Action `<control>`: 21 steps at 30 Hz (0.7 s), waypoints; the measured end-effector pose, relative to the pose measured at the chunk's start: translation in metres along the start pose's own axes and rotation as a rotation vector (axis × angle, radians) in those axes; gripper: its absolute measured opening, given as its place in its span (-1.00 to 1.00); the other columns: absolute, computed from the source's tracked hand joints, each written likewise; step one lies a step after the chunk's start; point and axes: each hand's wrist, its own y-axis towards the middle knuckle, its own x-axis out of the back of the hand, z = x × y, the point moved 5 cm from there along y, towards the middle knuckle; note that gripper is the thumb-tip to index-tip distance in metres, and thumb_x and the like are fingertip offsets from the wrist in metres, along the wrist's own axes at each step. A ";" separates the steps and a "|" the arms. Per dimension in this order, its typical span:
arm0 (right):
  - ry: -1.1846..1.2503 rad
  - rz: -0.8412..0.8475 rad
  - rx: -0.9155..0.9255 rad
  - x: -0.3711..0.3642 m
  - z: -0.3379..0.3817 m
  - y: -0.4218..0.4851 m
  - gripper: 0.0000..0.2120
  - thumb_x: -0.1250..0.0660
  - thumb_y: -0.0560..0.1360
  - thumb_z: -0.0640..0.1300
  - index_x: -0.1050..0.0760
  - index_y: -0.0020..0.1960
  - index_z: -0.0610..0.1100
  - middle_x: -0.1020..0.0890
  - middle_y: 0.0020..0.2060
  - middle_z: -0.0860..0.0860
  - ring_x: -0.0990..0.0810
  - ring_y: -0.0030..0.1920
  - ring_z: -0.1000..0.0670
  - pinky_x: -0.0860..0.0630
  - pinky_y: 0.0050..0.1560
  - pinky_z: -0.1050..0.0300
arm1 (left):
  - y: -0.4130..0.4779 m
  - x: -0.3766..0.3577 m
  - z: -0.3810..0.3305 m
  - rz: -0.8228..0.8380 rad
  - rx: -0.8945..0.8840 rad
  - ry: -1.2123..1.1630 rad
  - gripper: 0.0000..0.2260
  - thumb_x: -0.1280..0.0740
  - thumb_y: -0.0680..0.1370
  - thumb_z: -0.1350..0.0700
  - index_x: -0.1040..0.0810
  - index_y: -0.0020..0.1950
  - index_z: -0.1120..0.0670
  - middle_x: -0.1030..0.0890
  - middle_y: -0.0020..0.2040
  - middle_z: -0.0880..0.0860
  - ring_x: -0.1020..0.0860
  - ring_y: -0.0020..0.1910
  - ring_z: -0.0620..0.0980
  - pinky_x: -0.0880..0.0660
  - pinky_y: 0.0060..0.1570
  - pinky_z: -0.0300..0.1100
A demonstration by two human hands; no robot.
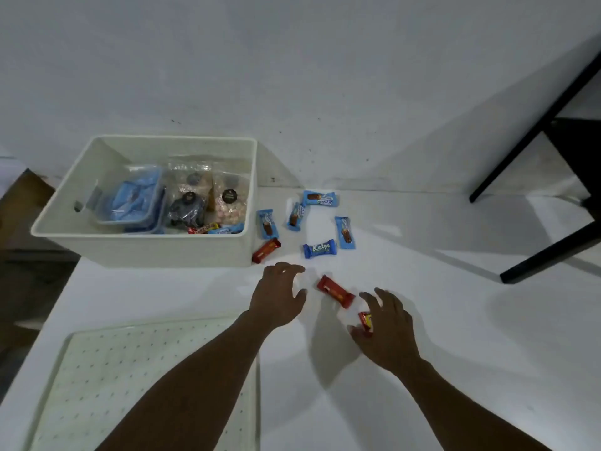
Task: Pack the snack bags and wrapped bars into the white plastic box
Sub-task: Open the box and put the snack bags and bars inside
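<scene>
**DESK:** Caption pls, L to R. Where's the box?

**ME:** Far L on the table (422,369) sits the white plastic box (143,249), open-topped. Snack bags (227,203) stand inside, w/ a few bars along its near wall. A corner red bar (266,250) lies on the table, touching the box's near R corner.

**DESK:** Hands?

**ME:** My left hand (279,294) hovers just R of that corner, palm down. Fingers are loosely curved, thumb apart, holding nothing. Beyond it, five blue bars (319,249) lie scattered, not yet packed.

**DESK:** What does the next move turn on?

**ME:** The red bar (335,291), flat on the table btwn my hands. Its long axis runs diagonal. The far end points up-L, just beside my left thumb. The near end points down-R, just beside my right fingertips. Reach is approx equal, but only the L hand is free.

**DESK:** R hand busy?

**ME:** Yes. My right hand (387,327) pinches a small red bar (366,322) btwn thumb and curled fingers, low over the table. Can't tell if it's lifted clear.

**DESK:** Your call?

**ME:** I reckon the L hand should take the diagonal bar across its narrow width. The box lies far-L of both hands, so it's a short swing for that arm.
</scene>
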 end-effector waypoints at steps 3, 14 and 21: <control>-0.075 0.003 0.028 -0.021 -0.028 -0.012 -0.17 -0.22 0.35 0.42 -0.16 0.54 0.12 -0.15 0.58 -0.07 -0.05 0.58 -0.19 -0.17 0.40 -0.39 | -0.010 -0.036 0.008 0.017 0.093 0.107 -0.40 -0.34 0.47 -0.22 -0.32 0.48 -0.09 -0.28 0.53 0.07 -0.18 0.52 0.13 -0.33 0.41 0.11; -0.117 0.020 0.318 -0.048 0.005 0.057 -0.17 0.00 0.46 0.51 0.06 0.59 0.13 -0.11 0.58 -0.15 -0.06 0.56 -0.28 -0.13 0.39 -0.50 | 0.037 -0.042 0.017 -0.114 0.118 0.304 -0.32 -0.16 0.53 -0.31 -0.02 0.58 -0.15 0.00 0.62 0.11 0.03 0.60 0.18 -0.19 0.49 0.19; -0.128 -0.021 0.360 -0.047 0.027 0.123 -0.17 -0.01 0.42 0.55 -0.01 0.58 0.19 -0.03 0.60 -0.14 0.04 0.57 -0.29 0.02 0.38 -0.57 | 0.100 -0.041 0.046 -0.199 0.096 0.400 -0.34 -0.04 0.57 -0.31 0.12 0.59 -0.17 0.16 0.62 0.11 0.15 0.59 0.19 0.05 0.50 0.16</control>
